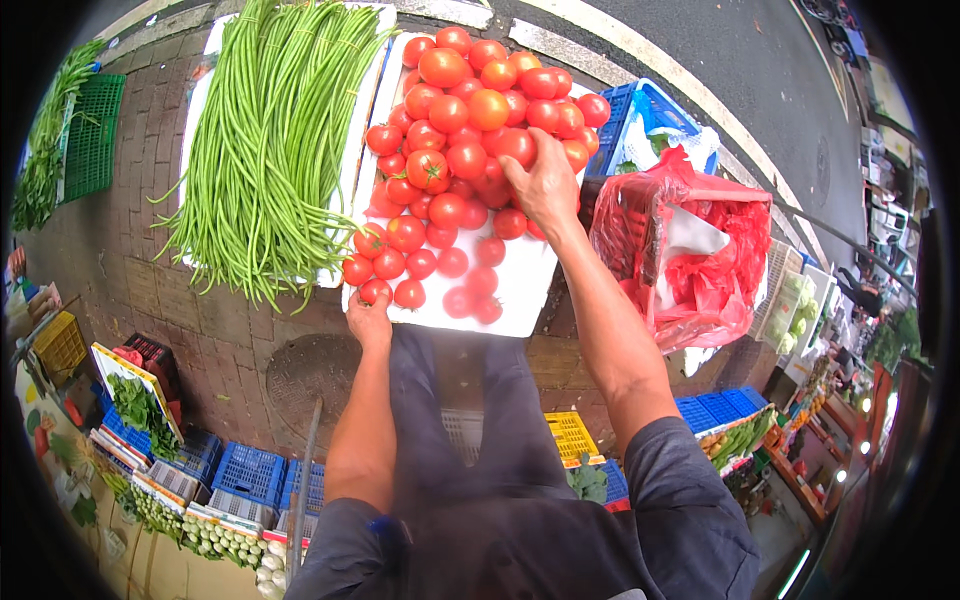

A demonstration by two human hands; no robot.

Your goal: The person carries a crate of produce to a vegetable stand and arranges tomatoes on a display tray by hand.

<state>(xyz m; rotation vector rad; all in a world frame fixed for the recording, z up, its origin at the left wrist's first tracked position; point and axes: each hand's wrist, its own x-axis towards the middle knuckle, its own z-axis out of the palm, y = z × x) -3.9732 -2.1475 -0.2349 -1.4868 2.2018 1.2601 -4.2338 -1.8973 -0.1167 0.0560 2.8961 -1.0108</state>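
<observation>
Red tomatoes [448,114] lie heaped on a white tray [510,300] in front of me, densest at its far end. My right hand [546,184] curls around a large tomato [517,147] at the right side of the heap. At the tray's near left corner, my left hand [369,319] has thumb and fingers on a smaller tomato [376,290]. Several blurred tomatoes [480,281] are at the tray's near part; whether they lie loose there is hard to tell.
Long green beans [277,150] cover a white board on the left. To the right stand a crate lined with red plastic bags [701,277] and a blue crate [615,112]. Blue crates [249,472] line the stall behind me. A manhole cover [311,382] lies in the brick pavement.
</observation>
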